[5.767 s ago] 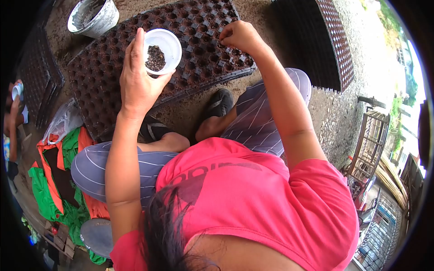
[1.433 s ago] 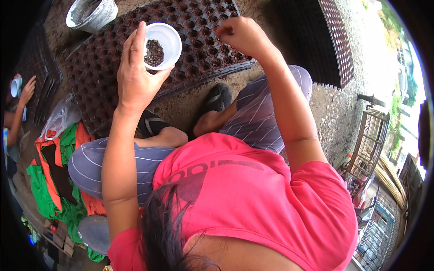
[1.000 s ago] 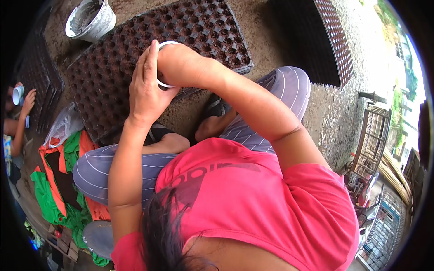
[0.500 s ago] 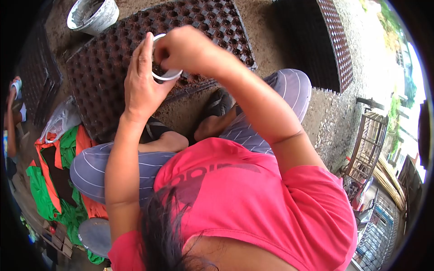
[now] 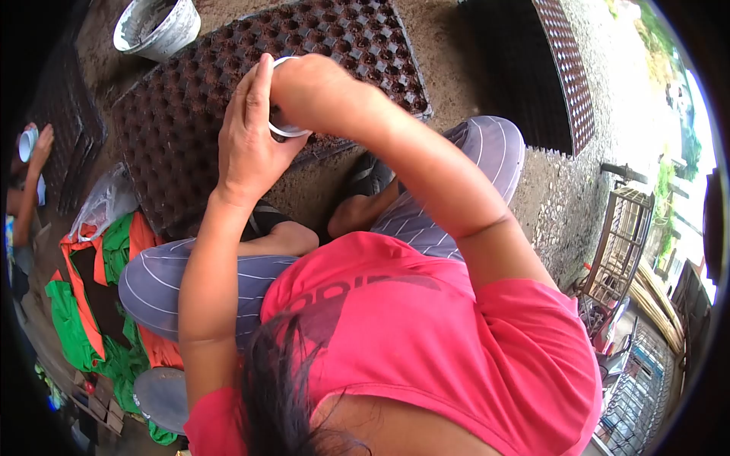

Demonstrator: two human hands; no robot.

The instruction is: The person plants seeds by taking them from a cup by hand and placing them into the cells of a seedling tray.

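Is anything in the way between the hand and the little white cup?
Nothing visible. The right hand is already at the mouth of the white cup, covering it, while the left hand grips the cup above the seed tray.

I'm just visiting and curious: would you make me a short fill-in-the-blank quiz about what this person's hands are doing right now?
1. The left hand holds a small ____ cup.
2. The right hand has its fingers at the mouth of the ____.
3. Under both hands lies a dark seedling tray whose cells hold ____.
4. The grey bucket stands at the tray's far ____ corner.

Missing words: white; cup; soil; left
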